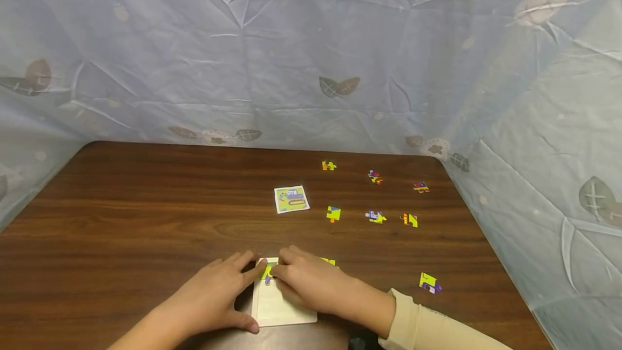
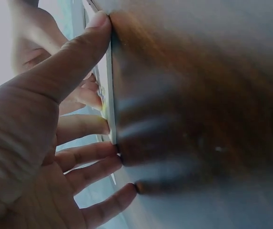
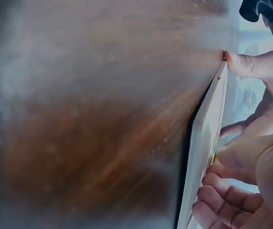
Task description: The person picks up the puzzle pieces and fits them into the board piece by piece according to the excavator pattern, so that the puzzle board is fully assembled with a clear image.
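Observation:
A shallow cream puzzle tray [image 1: 282, 309] lies at the table's near edge. In its far left corner sits a yellow-green and purple jigsaw piece [image 1: 268, 273]. My left hand [image 1: 209, 293] rests along the tray's left side, fingers spread; its thumb touches the near left corner and the index fingertip reaches the rim beside the piece. My right hand [image 1: 316, 282] lies over the tray's right part, thumb and index finger pinching the piece's right side. In the right wrist view, that thumb and finger meet at a yellow-green edge [image 3: 213, 156] on the tray [image 3: 203, 129]; the other fingers curl beside it.
Beyond the hands lies a square picture card [image 1: 292, 199] showing a digger-like vehicle. Several loose jigsaw pieces spread to its right, including one [image 1: 430, 282] at the near right. Another piece [image 1: 329, 261] is partly hidden behind my right hand. A patterned curtain [image 1: 291, 58] surrounds the table [image 1: 146, 204].

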Motion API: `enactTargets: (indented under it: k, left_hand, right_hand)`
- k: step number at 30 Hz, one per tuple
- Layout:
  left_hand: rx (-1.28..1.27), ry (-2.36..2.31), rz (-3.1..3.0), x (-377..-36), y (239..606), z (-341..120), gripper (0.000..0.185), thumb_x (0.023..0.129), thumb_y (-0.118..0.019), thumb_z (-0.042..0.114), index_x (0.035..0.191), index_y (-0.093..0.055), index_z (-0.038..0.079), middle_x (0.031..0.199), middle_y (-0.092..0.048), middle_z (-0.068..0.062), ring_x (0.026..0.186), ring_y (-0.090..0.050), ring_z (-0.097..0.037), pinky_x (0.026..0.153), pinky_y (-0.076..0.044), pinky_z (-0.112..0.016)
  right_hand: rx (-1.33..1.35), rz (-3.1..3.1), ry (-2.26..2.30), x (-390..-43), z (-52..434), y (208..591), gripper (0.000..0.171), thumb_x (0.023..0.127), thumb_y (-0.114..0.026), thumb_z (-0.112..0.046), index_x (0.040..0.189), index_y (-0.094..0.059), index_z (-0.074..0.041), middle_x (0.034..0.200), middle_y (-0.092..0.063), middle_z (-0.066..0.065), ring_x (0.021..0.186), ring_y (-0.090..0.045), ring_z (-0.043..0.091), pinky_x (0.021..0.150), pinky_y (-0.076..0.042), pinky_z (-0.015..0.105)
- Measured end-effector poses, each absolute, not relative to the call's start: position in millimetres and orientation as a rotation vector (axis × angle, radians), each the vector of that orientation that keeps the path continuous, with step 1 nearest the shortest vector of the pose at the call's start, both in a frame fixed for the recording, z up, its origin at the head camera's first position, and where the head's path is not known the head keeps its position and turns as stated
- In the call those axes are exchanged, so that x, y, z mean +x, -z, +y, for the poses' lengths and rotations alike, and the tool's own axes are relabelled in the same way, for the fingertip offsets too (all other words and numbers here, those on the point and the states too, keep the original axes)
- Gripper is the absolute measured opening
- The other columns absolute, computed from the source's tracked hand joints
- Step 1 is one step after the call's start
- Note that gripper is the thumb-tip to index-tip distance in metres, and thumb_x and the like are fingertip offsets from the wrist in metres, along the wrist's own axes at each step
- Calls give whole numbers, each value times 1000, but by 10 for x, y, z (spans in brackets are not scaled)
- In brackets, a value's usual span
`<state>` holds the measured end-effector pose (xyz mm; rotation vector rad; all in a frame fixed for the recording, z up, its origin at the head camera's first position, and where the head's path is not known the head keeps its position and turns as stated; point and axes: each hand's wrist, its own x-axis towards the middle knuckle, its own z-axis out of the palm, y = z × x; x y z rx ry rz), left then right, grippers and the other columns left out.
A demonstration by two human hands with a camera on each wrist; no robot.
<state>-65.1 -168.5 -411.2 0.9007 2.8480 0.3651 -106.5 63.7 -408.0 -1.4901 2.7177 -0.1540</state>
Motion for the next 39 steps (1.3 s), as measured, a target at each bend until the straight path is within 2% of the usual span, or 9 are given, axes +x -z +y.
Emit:
enactTargets:
  k: [5,7,11,15,19,21,28,34,39]
  left_hand:
    - [884,-349,2826,-658,4086,-1661,111,66,-81,75,150,-56,7,149,-57,-17,136,-58,-47,101,-53,-67]
    - [877,-342,2815,-661,4075,-1653,111,66,-81,75,151,-56,7,149,-57,-17,136,-57,-49,102,-52,-68]
    - [871,-326,2814,-668,4060,-1638,110,67,-82,73,151,-55,8,148,-57,-15,136,-57,-50,104,-51,-67]
    - [880,-315,2825,-661,4056,-1634,109,67,-83,72,151,-56,7,145,-57,-14,135,-58,-48,104,-52,-66]
    - [871,-314,2825,-659,4051,-1632,110,67,-83,72,151,-56,7,146,-57,-15,135,-57,-49,104,-52,-66]
    - [859,-315,2816,-662,4046,-1633,110,67,-83,72,151,-55,7,148,-56,-15,137,-56,-49,104,-51,-66]
    - [859,-303,2801,-661,4045,-1642,112,67,-81,74,152,-54,7,149,-55,-17,137,-56,-48,103,-52,-66]
    - [849,-303,2814,-653,4069,-1630,111,67,-81,75,151,-55,8,149,-55,-16,137,-57,-44,102,-53,-64]
    - [834,-301,2814,-658,4075,-1622,111,67,-82,75,151,-55,8,148,-55,-16,136,-57,-43,101,-53,-63]
  right_hand:
    - [-1437,2639,257,-1082,769,4059,27,106,-61,-27,127,-71,-14,115,-63,-3,102,-57,3,84,-52,13]
    - [-1399,2624,345,-1108,884,4049,30,107,-60,-30,131,-70,-14,117,-63,-3,97,-58,1,82,-52,12]
    - [-1254,2733,511,-1212,1210,4030,20,105,-63,-27,117,-73,-13,106,-66,-3,85,-57,1,76,-54,18]
    - [-945,2952,516,-1386,1613,4010,12,102,-68,-21,101,-73,-11,95,-68,-2,84,-61,6,74,-56,27]
    - [-595,3059,479,-1574,1991,3997,17,99,-72,-21,97,-69,-4,87,-65,4,76,-55,12,66,-50,32]
    - [-502,3069,488,-1660,2122,4004,23,99,-73,-23,99,-66,-1,84,-62,6,73,-51,15,64,-45,32]
    - [-435,3089,508,-1886,2237,4108,36,97,-75,-32,96,-62,2,79,-54,6,71,-44,17,61,-36,30]
    - [-392,3115,446,-1971,2207,4145,40,95,-77,-36,95,-62,1,83,-60,9,72,-49,18,62,-41,31]
    - [-378,3056,489,-2014,2235,4109,35,97,-75,-29,100,-63,3,91,-61,13,78,-52,21,68,-47,36]
